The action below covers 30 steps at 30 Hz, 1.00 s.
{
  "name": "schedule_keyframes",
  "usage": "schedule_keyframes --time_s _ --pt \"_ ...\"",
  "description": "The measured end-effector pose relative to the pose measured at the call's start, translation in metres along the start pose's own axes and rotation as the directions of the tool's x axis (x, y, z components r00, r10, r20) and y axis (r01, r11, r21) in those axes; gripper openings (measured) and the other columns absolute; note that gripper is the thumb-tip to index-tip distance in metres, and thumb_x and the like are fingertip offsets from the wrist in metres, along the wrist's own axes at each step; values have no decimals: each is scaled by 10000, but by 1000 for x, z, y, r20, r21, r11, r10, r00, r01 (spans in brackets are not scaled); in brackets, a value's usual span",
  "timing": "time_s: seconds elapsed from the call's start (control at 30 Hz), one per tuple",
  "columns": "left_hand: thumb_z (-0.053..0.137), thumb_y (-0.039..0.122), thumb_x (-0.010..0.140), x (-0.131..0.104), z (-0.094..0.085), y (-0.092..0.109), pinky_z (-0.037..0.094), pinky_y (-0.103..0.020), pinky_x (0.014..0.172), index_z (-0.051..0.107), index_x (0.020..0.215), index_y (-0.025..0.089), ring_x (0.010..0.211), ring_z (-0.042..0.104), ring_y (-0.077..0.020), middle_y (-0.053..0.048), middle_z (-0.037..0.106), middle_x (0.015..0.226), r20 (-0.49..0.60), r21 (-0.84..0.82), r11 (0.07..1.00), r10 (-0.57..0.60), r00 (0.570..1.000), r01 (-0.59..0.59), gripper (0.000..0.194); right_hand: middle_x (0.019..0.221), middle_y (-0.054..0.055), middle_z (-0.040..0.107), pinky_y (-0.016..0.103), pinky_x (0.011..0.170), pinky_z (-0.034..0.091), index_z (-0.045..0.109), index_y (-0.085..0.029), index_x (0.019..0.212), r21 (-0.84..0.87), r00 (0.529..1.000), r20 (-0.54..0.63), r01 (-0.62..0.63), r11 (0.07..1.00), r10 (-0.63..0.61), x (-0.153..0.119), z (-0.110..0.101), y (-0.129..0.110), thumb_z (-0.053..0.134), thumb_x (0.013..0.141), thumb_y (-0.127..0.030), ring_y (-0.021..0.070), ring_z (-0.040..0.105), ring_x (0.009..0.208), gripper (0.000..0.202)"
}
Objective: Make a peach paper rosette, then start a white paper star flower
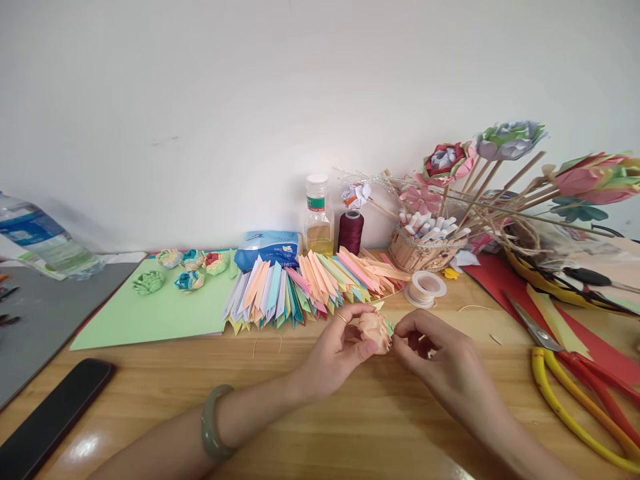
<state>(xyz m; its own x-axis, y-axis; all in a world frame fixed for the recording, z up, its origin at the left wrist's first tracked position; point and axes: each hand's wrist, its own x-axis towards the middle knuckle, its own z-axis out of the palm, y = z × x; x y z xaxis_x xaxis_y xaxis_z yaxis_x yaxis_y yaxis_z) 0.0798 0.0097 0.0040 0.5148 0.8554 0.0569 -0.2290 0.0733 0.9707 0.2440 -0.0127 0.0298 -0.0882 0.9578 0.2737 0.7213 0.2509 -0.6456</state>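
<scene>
A peach paper flower [374, 331] with a bit of green at its right side is held up over the table. My left hand [336, 357] is closed around it, thumb in front and fingers behind. Close against the flower's right side, my right hand [434, 347] has its thumb and index finger pinched together; whatever lies between them is too small to make out. Just behind the hands lies a long heap of folded paper strips [273, 293] in lilac, peach, green and pink. A spool of pale thread [425, 289] sits beyond my right hand.
Finished paper flowers [149, 283] rest on green paper [150, 320] at left, near a phone [55, 417]. Behind stand a tissue pack [269, 249], a glass bottle [320, 223] and maroon thread [351, 232]. Yellow-handled scissors [565, 400] lie right, below a flower basket [425, 252].
</scene>
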Motion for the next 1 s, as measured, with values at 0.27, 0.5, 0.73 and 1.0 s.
schedule_keyframes --time_s 0.27,0.5,0.73,1.0 --pt "584 309 765 -2 1 0 415 -315 844 419 1116 192 942 524 -173 -68 540 1027 -2 38 999 -12 1000 12 405 557 -24 537 244 489 405 522 -210 680 11 996 -37 -77 997 78 -2 6 1 500 725 -236 126 495 494 56" --pt "590 319 759 -1 1 1 414 -319 840 429 1112 202 943 533 -180 -63 559 996 -14 -29 1000 -11 1000 11 406 569 -11 543 251 508 385 540 -203 649 164 989 24 -150 975 148 1 0 -4 504 725 -285 134 480 519 117" --pt "593 321 755 2 -4 0 391 -336 867 458 1093 230 950 532 -181 -43 559 1008 -26 -83 997 10 1000 -12 376 511 -35 472 238 464 295 611 -192 633 416 892 362 -413 810 269 10 -18 -10 536 726 -468 120 405 496 301" --pt "620 296 734 3 -1 3 419 -298 811 486 1056 225 908 505 -153 -38 514 1016 -19 -205 978 -30 999 25 356 534 -42 476 224 465 278 625 -184 651 485 872 403 -460 744 277 10 -16 -4 564 735 -454 96 364 487 289"
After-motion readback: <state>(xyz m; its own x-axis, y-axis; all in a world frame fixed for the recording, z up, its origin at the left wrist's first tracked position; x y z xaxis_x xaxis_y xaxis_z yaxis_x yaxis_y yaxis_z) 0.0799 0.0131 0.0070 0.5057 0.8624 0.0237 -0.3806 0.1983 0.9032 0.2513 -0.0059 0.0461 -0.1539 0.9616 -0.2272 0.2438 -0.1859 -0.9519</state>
